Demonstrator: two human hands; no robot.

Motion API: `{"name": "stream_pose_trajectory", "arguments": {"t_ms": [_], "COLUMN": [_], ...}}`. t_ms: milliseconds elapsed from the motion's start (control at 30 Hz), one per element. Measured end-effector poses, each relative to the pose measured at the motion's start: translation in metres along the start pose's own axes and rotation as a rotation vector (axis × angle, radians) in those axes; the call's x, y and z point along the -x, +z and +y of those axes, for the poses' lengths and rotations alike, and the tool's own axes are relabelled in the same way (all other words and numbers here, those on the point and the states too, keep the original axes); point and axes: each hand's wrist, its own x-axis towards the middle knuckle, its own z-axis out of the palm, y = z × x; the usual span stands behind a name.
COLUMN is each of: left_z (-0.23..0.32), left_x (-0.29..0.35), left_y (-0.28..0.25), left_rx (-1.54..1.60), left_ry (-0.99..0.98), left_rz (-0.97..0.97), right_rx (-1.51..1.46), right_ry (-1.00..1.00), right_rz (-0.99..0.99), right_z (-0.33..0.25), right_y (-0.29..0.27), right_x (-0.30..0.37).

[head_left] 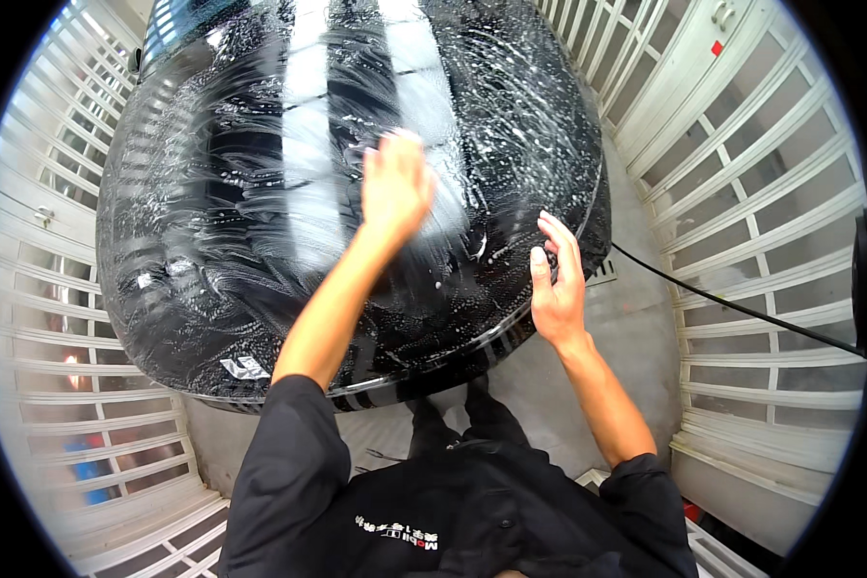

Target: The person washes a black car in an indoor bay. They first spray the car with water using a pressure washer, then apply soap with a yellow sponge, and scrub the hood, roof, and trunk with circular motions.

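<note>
A glossy black car body panel (395,318), rounded at its near edge, lies in front of me under streaks of soapy foam. My left hand (398,188) reaches over its middle, palm down and fingers extended, a little smeared by motion. Whether anything thin lies beneath that palm is hidden; nothing shows around it. By the panel's right edge, my right hand (561,289) is raised with thumb and fingers apart, holding nothing. A small silvery patch (246,368) sits low at the panel's near left.
White slatted walls, one on the left (96,347) and one on the right (742,222), flank the car. A black hose or cable (732,289) runs from the car's right side to the right wall. Grey floor (636,337) shows between car and wall.
</note>
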Motion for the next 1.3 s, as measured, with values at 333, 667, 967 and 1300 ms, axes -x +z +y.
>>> {"name": "stream_pose_trajectory", "arguments": {"t_ms": [333,667,967,1300], "left_z": [-0.011,0.036,-0.053,-0.063], "left_x": [0.223,0.323,0.346,0.34], "left_y": [-0.094,-0.05,-0.11,-0.11], "left_rx": [-0.006,-0.107,-0.088,-0.098], "left_ry": [0.028,-0.004,-0.495,-0.544], "left_rz": [-0.265,-0.041,0.049,0.178], "right_rx": [0.14,-0.014,-0.001,0.022], "right_ry": [0.223,0.027,0.049,0.036], "right_rz": [-0.06,-0.332,-0.48,-0.57], "right_z": [0.046,-0.011,0.001,-0.025], "right_y": [-0.04,0.054,0.069,0.086], "right_x": [0.099,0.052,0.073,0.065]}}
